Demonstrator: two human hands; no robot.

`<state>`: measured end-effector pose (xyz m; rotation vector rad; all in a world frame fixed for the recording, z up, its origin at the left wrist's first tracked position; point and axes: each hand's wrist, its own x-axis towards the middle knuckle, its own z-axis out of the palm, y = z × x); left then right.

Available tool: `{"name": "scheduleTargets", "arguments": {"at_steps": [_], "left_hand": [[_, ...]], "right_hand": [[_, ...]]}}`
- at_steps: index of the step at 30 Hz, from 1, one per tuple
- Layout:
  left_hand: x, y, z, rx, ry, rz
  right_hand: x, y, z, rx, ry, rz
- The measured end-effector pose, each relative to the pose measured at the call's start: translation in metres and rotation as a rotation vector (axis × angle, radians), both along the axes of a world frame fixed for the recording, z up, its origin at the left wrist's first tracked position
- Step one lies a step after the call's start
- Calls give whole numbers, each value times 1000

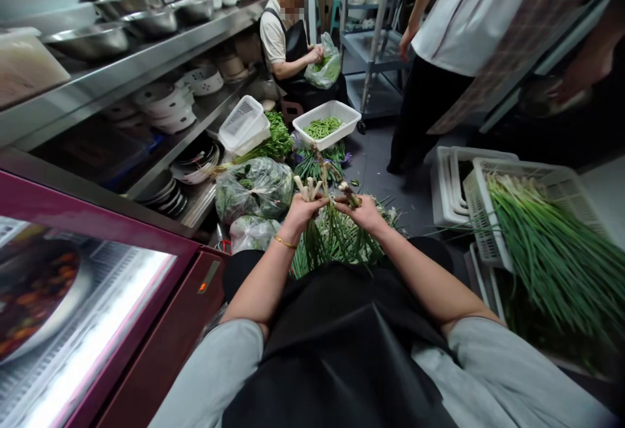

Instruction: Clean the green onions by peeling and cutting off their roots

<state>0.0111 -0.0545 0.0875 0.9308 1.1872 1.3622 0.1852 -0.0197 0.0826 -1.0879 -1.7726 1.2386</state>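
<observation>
My left hand (301, 214) is closed around several green onions (308, 188), their white ends sticking up past the fingers and their green leaves hanging below. Close beside it, my right hand (366, 214) pinches a green onion stalk (348, 193) with a brownish, untrimmed-looking end. Thin stems stand up between the two hands, and the fingertips nearly meet. Under both hands lies a heap of green onion leaves and peelings (342, 240). Just left of my left hand sits a clear plastic bag of green vegetables (256, 190).
On the right, a white basket (495, 232) holds many green onions. Ahead are a basket of green beans (354, 115) and a seated person (288, 43) holding a plastic bag. Another person (459, 37) stands by a grey cart (374, 57). Metal shelves (195, 43) with bowls line the left.
</observation>
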Motion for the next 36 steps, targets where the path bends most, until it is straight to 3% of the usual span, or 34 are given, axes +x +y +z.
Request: {"name": "scheduleTargets", "arguments": {"at_steps": [3, 10, 17, 22, 28, 33, 36], "left_hand": [[-1, 7, 4, 24, 40, 1], [-4, 6, 0, 6, -38, -32], [-1, 7, 9, 53, 3, -18], [-13, 9, 10, 27, 8, -45], [-14, 4, 6, 5, -2, -67], [-11, 4, 9, 19, -7, -69], [-8, 4, 11, 26, -11, -110]], "right_hand": [[-7, 4, 4, -6, -10, 15], [-9, 5, 8, -385, 253, 17], [-10, -4, 13, -495, 292, 52], [-2, 1, 19, -443, 245, 38], [-1, 1, 20, -418, 210, 144], [-5, 6, 23, -351, 290, -9], [-9, 10, 26, -261, 257, -19]]}}
